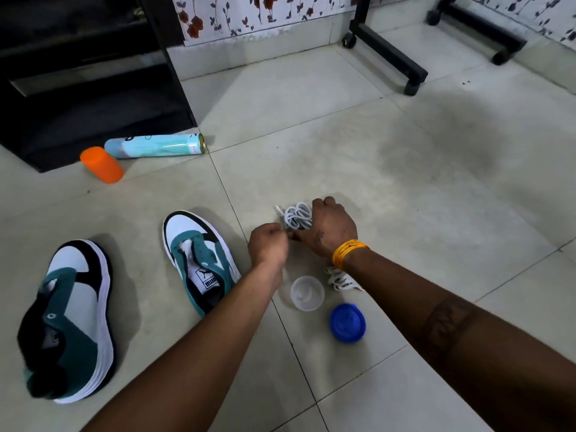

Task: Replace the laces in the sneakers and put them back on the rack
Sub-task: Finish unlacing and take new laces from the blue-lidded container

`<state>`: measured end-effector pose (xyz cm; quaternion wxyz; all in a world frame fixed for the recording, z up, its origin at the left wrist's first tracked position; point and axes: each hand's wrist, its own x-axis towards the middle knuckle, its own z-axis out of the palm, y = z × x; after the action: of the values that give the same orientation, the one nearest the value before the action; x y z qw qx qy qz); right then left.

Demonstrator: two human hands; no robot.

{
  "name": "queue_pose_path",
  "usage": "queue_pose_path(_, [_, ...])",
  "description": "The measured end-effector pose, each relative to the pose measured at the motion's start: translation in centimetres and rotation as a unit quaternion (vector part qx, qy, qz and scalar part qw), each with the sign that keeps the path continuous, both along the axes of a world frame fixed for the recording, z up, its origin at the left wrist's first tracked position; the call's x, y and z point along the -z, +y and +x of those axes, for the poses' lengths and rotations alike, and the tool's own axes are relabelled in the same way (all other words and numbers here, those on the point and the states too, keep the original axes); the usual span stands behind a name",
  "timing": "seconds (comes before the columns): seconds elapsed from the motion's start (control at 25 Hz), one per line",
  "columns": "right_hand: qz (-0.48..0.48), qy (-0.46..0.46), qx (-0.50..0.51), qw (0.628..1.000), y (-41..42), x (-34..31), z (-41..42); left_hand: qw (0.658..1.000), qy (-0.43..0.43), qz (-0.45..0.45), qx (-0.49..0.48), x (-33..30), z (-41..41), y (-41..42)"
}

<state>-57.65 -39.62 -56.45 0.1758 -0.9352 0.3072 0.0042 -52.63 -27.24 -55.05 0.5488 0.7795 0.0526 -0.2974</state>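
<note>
A bundle of white laces (298,216) was held by the right hand (330,229), with the fingers curled round it just above the floor (358,145). One end of the lace was pinched by the left hand (268,244), whose fingers were closed tight on it. The two hands were almost touching. A yellow band (347,252) was worn on the right wrist.

Just below the right wrist, a second white lace (341,280) was seen lying on the floor, partly hidden by the arm. Near it, close to the person, a small clear cup (307,293) was set down, and a blue lid (347,322) was lying beside the cup.

To the left of the hands, one sneaker (199,260) was placed upright with no lace in it. Further left, the other sneaker (70,319) was tipped on its side.

Far from the hands, up and to the left, a light blue spray can (156,145) was lying on its side, and an orange cap (101,164) was resting by it. Behind them a dark rack (78,73) was seen. A black stand with wheels (386,51) was standing by the flowered wall (265,14).
</note>
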Motion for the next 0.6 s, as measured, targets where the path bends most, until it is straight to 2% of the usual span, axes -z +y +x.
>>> queue_pose_path(0.08, [-0.025, 0.031, -0.019, 0.999, -0.1, 0.9, 1.2, 0.999, 0.033, -0.023, -0.019, 3.6, 2.6, -0.7])
queue_pose_path(0.2, [-0.033, 0.027, -0.047, 0.998, 0.2, 1.8, 2.7, 0.994, 0.101, -0.040, -0.022, 7.5, 6.1, -1.8])
queue_pose_path(0.28, [-0.021, 0.009, -0.065, 0.998, 0.4, 2.2, 3.4, 0.991, 0.123, -0.047, -0.037, 5.9, 6.4, -2.0])
queue_pose_path(0.36, [-0.003, -0.010, -0.076, 0.997, 0.6, 2.5, 3.5, 0.992, 0.108, -0.056, -0.043, 2.1, 5.1, -1.4])
queue_pose_path(0.52, [0.076, -0.035, -0.066, 0.994, 0.5, 1.3, 2.7, 0.989, 0.127, -0.079, -0.008, 0.0, 4.1, -0.1])
queue_pose_path(0.6, [0.121, -0.047, -0.045, 0.991, 0.5, -0.1, 2.0, 0.992, 0.093, -0.078, 0.027, -0.8, 3.8, 0.9])
